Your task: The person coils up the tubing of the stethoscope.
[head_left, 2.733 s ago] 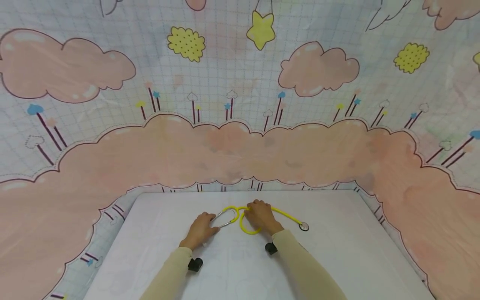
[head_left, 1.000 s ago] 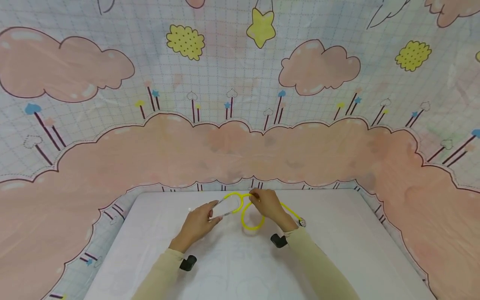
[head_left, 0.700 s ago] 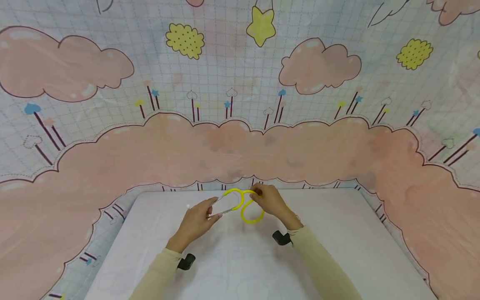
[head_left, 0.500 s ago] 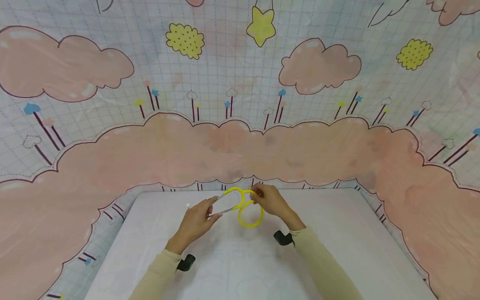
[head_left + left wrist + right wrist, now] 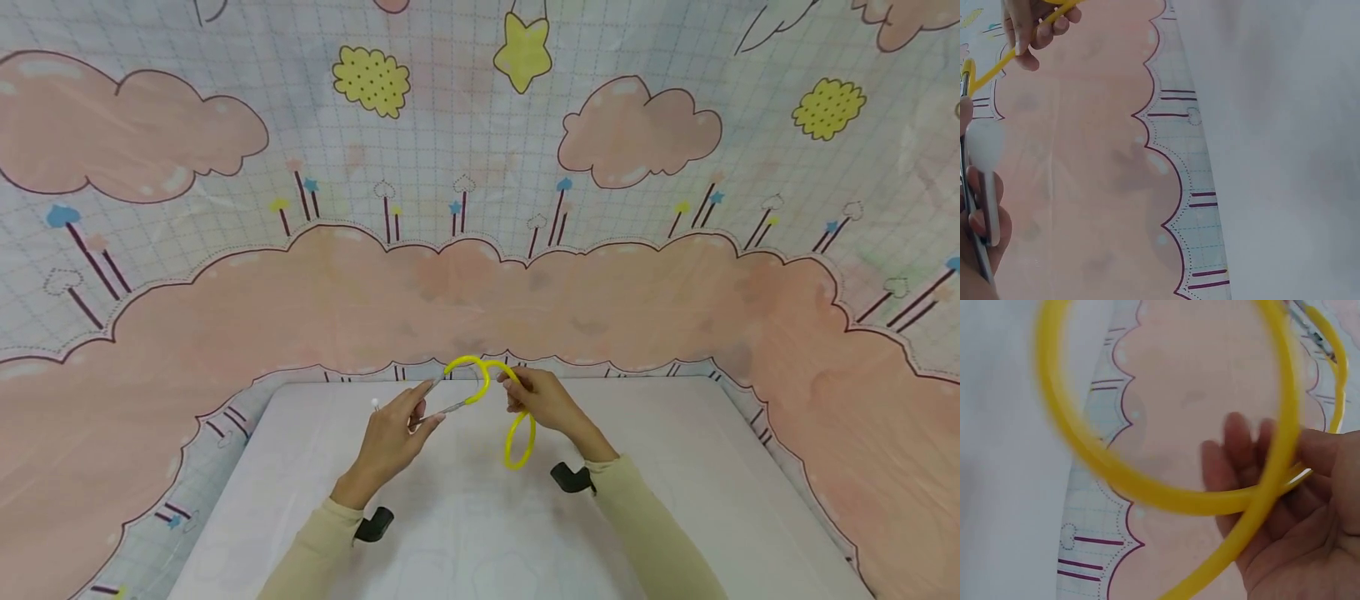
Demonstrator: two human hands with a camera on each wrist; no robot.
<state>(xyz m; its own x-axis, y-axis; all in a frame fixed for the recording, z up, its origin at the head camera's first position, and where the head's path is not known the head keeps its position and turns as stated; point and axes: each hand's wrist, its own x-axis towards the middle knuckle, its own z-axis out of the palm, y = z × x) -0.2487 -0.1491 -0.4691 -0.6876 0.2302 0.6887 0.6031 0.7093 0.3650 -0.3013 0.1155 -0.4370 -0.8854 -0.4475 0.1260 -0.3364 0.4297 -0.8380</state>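
Observation:
A stethoscope with yellow tubing (image 5: 486, 385) and metal ear tubes (image 5: 454, 407) is held up over the far part of the white table. My left hand (image 5: 390, 442) holds the ear tubes between thumb and fingers; a white eartip (image 5: 375, 403) pokes out beyond it. Just right of the fork, my right hand (image 5: 547, 402) pinches the tubing, and a yellow loop (image 5: 508, 446) hangs beneath. In the right wrist view that loop (image 5: 1185, 501) crosses in front of the right hand (image 5: 1310, 512). The chest piece is out of sight in the head view.
The white tabletop (image 5: 465, 517) ends just beyond my hands. Behind it hangs a printed cloth (image 5: 375, 308) with pink clouds, which also runs down both sides. Black wrist cameras (image 5: 572, 477) sit below each wrist.
Both hands have lifted the stethoscope off the table. In the last half second the fork has risen further, and the hanging loop has swung right and narrowed. The chest piece has gone from view.

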